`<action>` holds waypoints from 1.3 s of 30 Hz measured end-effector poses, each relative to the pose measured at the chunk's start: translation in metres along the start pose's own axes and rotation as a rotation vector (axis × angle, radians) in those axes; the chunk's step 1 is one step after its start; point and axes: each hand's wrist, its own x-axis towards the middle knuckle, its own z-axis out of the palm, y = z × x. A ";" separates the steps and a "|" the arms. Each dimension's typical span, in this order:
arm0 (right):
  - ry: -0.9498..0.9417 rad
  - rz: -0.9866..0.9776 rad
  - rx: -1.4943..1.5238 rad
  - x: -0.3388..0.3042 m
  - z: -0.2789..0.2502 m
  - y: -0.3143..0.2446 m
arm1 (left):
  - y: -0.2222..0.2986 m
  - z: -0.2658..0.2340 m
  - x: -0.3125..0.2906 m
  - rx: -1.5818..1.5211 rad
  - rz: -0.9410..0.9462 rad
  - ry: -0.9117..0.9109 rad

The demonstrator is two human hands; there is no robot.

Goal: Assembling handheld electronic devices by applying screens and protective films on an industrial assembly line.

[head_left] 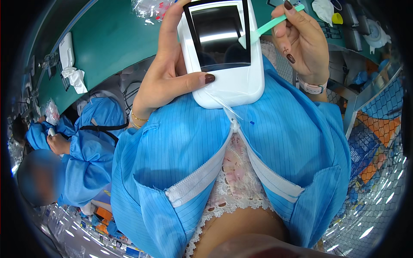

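Observation:
A white handheld device (228, 88) with rounded corners and a dark, glossy screen (219, 36) is held up in front of my chest. My left hand (170, 75) grips it along its left side, the thumb lying across the lower front. Between the thumb and fingers of my right hand (307, 49) is a slim mint-green scraper-like tool (272, 24) with a pale, wedge-shaped end. That end lies against the right edge of the screen. From the device's lower edge a strip of clear film (223, 104) hangs over my blue coat.
A green worktable (109, 43) spreads beyond my hands, bearing a clear plastic bag (150, 9), a white tissue (75, 79) and a yellow cap (337, 18). Close on my left a person in blue (88, 148) is seated. Wire mesh (383, 96) and a metal frame (353, 114) stand at right.

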 end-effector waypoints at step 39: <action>-0.048 -0.093 0.039 0.000 -0.002 0.006 | -0.001 -0.005 -0.003 0.022 -0.008 -0.027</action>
